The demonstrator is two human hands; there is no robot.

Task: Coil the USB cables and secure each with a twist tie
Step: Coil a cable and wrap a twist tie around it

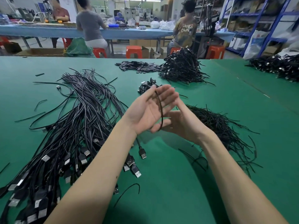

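My left hand [145, 110] is raised palm up over the green table [178, 183], its fingers straight. A black USB cable [160, 109] runs as a loop across its fingers and palm. The cable's plug [142, 153] hangs below that wrist. My right hand [182, 122] sits against the left one and pinches the lower end of the loop between thumb and fingers. A large bundle of loose USB cables [80, 126] lies to the left, plugs toward me. A heap of black twist ties [223, 125] lies to the right.
A pile of coiled cables [181, 68] and a smaller one [145, 88] lie at the far middle, with flat black pieces [137, 65] beside them. More cables [278, 67] lie far right. People sit at a blue table [48, 30] behind.
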